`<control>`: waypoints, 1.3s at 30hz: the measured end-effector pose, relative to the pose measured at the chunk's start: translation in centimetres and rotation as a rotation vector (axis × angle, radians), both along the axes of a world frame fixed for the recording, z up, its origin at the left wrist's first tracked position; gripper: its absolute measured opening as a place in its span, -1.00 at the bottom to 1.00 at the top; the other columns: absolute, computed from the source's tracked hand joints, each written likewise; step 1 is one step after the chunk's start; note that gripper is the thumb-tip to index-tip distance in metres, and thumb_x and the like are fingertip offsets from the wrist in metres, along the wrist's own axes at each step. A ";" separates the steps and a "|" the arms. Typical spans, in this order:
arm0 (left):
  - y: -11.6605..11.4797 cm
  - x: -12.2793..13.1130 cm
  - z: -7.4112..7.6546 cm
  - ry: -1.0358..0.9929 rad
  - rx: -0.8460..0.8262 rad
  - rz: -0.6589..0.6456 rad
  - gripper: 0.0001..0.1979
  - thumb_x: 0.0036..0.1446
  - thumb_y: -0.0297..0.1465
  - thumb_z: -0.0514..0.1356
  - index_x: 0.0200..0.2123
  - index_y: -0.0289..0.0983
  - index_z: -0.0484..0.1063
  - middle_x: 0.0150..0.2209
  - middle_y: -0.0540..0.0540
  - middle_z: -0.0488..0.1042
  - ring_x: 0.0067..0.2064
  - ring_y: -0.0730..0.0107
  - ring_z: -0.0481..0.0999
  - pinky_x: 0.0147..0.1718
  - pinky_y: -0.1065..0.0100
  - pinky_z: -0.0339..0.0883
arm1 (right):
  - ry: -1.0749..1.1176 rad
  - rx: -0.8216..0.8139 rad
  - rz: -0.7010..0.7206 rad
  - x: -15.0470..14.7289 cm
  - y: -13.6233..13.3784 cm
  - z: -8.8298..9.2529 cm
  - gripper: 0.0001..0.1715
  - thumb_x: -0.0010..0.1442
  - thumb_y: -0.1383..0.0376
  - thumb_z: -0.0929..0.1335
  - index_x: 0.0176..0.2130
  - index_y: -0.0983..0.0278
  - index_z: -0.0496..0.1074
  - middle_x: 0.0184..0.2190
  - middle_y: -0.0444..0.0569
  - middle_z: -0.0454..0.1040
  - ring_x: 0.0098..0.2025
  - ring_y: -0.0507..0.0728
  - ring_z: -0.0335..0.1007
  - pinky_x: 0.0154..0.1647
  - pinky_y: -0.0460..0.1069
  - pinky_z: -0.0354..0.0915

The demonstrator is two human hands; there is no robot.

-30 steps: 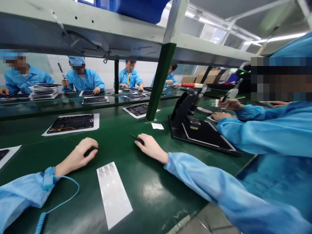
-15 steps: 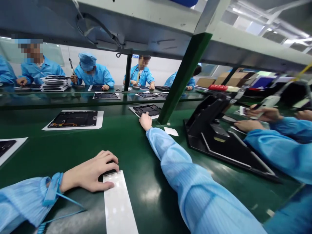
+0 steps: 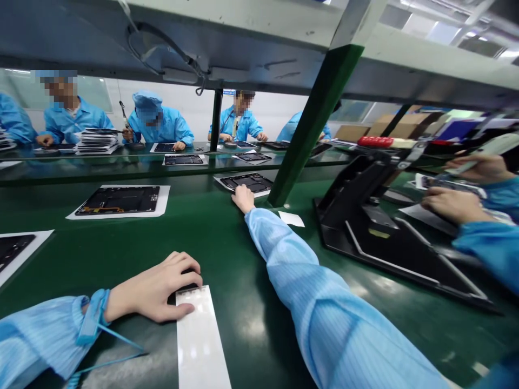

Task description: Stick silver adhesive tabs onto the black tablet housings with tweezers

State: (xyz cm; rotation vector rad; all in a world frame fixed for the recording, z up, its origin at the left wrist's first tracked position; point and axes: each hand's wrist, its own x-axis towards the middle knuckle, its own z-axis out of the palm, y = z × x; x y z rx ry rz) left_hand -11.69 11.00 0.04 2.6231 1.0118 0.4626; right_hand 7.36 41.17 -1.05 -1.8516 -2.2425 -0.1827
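My right hand (image 3: 244,199) reaches far across the green bench, fingers closed on the near edge of a black tablet housing (image 3: 252,182). The housing lies on a white paper sheet beside a green post; my hand covers its near left corner. Closer in, my left hand (image 3: 172,286) rests at the far end of a long white strip (image 3: 200,335) lying flat. Its thumb touches the strip's surface and its fingers are curved and apart. A small dark piece shows under those fingers, too covered to name. A blue wrist strap (image 3: 92,319) circles my left cuff.
Another tablet housing (image 3: 119,200) lies on paper to the left. A slanting green post (image 3: 312,129) stands right of my right hand, near a white slip (image 3: 291,218) and a black lever fixture (image 3: 365,216). A co-worker's hands (image 3: 456,204) are at far right. A shelf (image 3: 251,81) hangs overhead.
The view has shifted slightly. Relative to the post, my right hand and its housing sit a little further left. The co-worker's hands have moved right. My left hand stays on the strip.
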 end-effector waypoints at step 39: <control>-1.5 0.2 -0.9 0.023 0.140 0.069 -0.74 0.27 -0.50 -0.04 -0.09 -0.30 0.40 -0.12 -0.22 0.39 -0.12 0.21 0.35 -0.14 0.17 0.28 | 0.336 -0.082 0.688 21.4 -33.4 2.3 -0.79 0.31 0.14 0.30 -0.19 0.13 0.51 -0.17 0.04 0.50 -0.20 0.18 0.53 -0.34 -0.03 0.44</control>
